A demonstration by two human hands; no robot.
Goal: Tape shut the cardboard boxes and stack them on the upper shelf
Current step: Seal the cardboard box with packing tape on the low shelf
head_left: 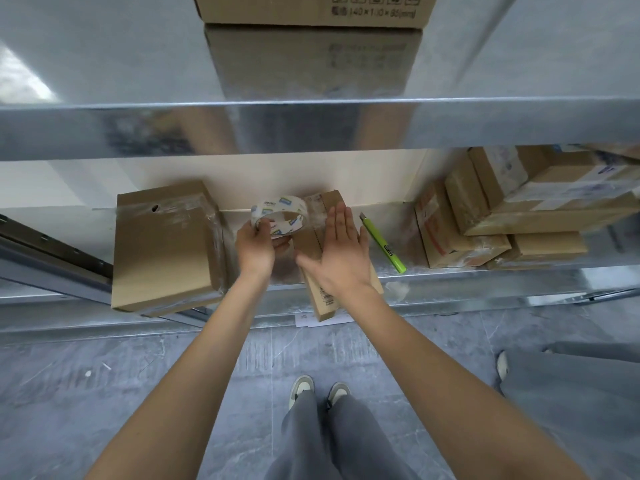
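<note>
On lower shelf [450,275]: 1 box [313,244], pinned under flat-fingered right hand [341,252]; left hand [254,245] grips tape roll [280,216] for sealing.

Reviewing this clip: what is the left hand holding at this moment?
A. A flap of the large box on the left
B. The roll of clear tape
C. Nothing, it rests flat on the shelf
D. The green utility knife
B. The left hand grips the roll of clear tape above the small box, while the green utility knife lies untouched on the lower shelf and the right hand lies flat on the box.
</note>
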